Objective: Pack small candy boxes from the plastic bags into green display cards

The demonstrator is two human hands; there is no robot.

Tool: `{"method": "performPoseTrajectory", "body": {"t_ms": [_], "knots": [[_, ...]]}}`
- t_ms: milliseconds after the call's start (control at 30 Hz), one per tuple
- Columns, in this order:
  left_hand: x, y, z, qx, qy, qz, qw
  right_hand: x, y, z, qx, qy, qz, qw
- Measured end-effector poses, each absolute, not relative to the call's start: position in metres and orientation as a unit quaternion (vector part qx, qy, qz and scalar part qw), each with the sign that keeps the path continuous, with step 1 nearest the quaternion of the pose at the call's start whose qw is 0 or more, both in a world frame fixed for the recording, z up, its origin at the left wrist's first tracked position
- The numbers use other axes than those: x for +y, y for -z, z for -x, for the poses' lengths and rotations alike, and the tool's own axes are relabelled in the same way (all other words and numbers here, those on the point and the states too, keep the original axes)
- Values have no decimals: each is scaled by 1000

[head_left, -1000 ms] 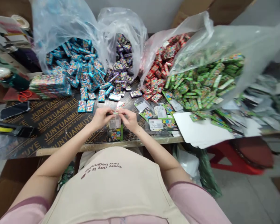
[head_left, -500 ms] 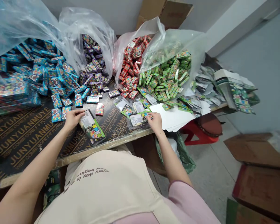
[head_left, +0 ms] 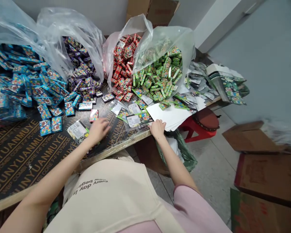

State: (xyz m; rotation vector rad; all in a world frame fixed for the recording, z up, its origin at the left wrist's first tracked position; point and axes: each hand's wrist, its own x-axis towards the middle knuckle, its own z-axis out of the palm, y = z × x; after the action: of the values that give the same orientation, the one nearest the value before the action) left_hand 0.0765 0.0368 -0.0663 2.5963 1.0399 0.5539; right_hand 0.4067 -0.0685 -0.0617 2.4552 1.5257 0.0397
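My left hand (head_left: pixel 100 130) hovers over the dark table with its fingers stretched to the right, holding nothing that I can see. Partly under that forearm lies a flat printed packet (head_left: pixel 78 130) with a white label. A small red box (head_left: pixel 94 115) is just beyond the fingers. At the table's front edge, my right hand (head_left: pixel 158 128) has its fingers curled together, beside the end of another labelled printed packet (head_left: pixel 143 118) and the corner of some white sheets (head_left: pixel 169 115). What its fingertips grip, if anything, is hidden.
Clear plastic bags spill small blue (head_left: pixel 41 81), purple (head_left: pixel 81 69), red (head_left: pixel 122 76) and green boxes (head_left: pixel 160 76) along the back. Loose packets (head_left: pixel 201 79) heap up at the right. A red stool (head_left: pixel 196 129) and cardboard boxes (head_left: pixel 269 178) stand on the floor.
The view has swung right. My hands, first together over the packet, have parted; the right has gone to the packets at the right. My left hand has let go of its packet and moved right.
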Motion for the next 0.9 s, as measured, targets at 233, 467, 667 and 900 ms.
{"method": "performPoseTrajectory", "body": {"t_ms": [233, 467, 667, 900], "knots": [[5, 95, -171, 125, -29, -981, 148, -75, 62, -401, 528, -42, -841, 108], [45, 100, -209, 186, -21, -978, 93, -80, 63, -413, 508, -47, -855, 92], [54, 97, -224, 251, -22, -965, 78, -70, 68, -411, 510, -49, -854, 94], [50, 98, -231, 297, -20, -952, 72, -69, 73, -417, 542, -53, -832, 101]]}}
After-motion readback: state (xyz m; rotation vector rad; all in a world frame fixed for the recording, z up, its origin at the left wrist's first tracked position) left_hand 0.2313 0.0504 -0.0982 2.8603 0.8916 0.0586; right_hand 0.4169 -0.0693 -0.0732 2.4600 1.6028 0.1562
